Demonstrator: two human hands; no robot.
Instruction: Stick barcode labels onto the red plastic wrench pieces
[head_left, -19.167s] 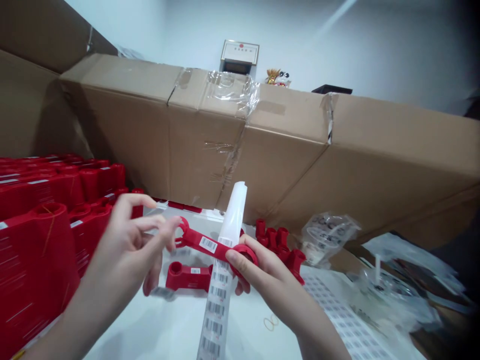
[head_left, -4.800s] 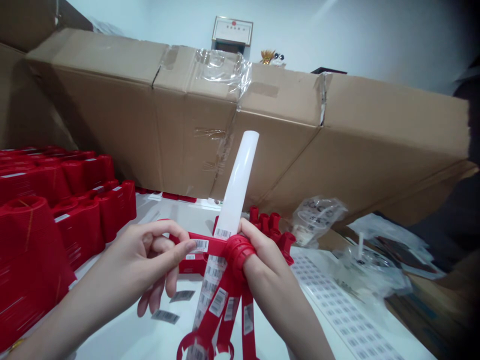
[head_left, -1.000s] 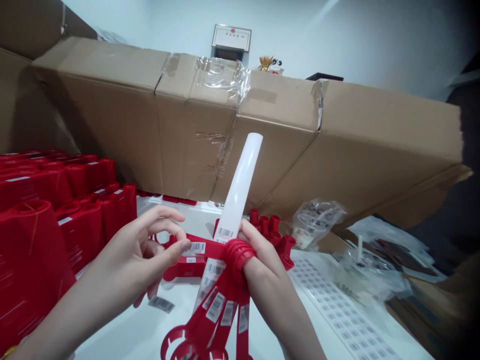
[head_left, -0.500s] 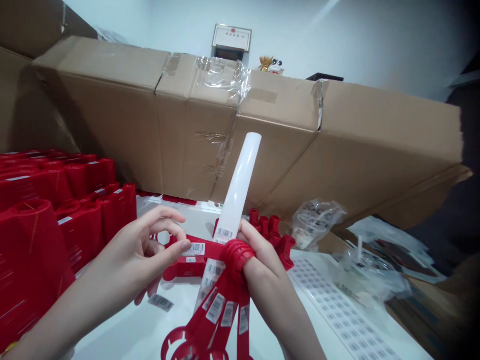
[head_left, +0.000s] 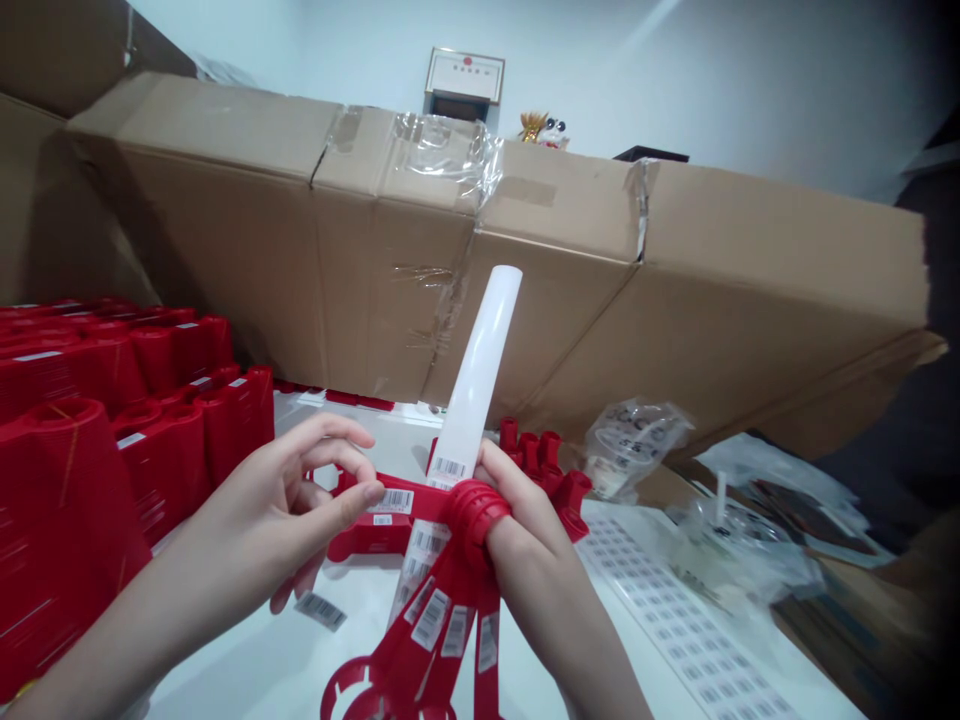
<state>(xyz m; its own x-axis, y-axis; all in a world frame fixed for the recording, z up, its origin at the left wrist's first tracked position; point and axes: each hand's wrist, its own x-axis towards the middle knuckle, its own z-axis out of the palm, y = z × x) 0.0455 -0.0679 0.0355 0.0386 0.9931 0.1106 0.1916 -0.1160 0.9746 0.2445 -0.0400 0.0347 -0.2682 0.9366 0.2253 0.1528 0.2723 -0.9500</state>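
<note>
My right hand (head_left: 525,530) grips a bundle of red plastic wrenches (head_left: 442,610) at their ring ends, and their labelled handles fan downward. A white strip of barcode stickers (head_left: 474,375) stands up through the same grip, its top bare and curling. My left hand (head_left: 289,500) hovers at the top wrench, its thumb tip just beside a barcode sticker (head_left: 394,501) on the red handle. Its fingers are curled and hold nothing I can see. A loose barcode sticker (head_left: 320,611) lies on the white table (head_left: 225,680) below my left hand.
Tall stacks of red moulded parts (head_left: 67,510) fill the left side. A taped cardboard box (head_left: 480,260) runs along the back. More red parts (head_left: 544,465), a clear bag (head_left: 634,447) and a barcode sheet (head_left: 675,620) lie right of my hands.
The single wrench of the oldest frame is now a fanned bundle in my right hand. Over the last second, my left thumb has shifted slightly; little else has moved.
</note>
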